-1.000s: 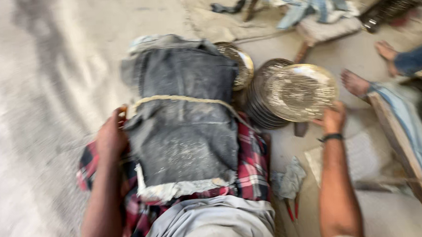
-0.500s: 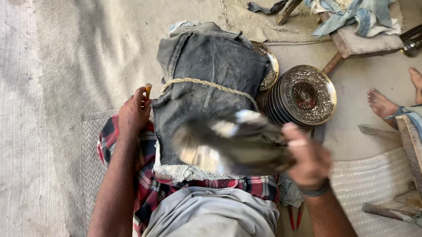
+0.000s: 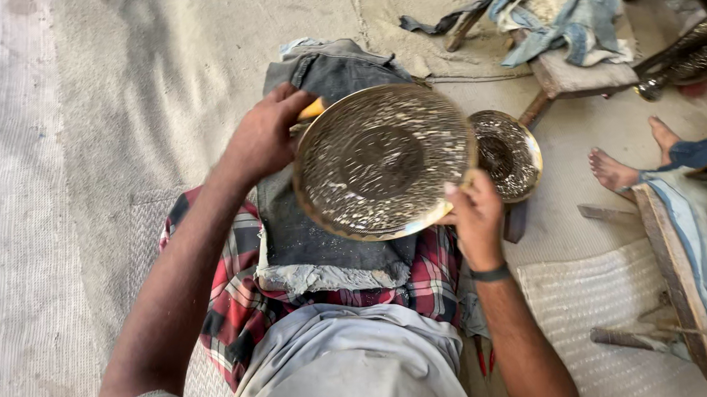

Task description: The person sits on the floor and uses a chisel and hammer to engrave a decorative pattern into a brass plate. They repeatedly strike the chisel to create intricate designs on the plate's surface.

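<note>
**Engraved brass plate held in both hands over lap**

Left hand (image 3: 264,138) grips the left rim of the engraved brass plate (image 3: 384,162), fingers curled over the edge beside a small yellow-orange piece (image 3: 310,109) whose nature I cannot tell; plate sits tilted, patterned face up toward the camera, above the grey denim cloth (image 3: 322,225) spread over the lap; under the denim lies a red plaid cloth (image 3: 233,300); right hand (image 3: 476,220) clamps the plate's lower right rim, thumb on top, fingers below, a dark wristband (image 3: 490,273) at the wrist; just right of the plate and partly behind it, a stack of similar brass plates (image 3: 508,155) rests on the floor; further right, a low wooden stool (image 3: 579,74) carries crumpled blue-grey rags (image 3: 563,14); another person's bare foot (image 3: 613,170) rests on the floor near a wooden board (image 3: 675,269); a woven mat (image 3: 588,290) lies at lower right.
</note>
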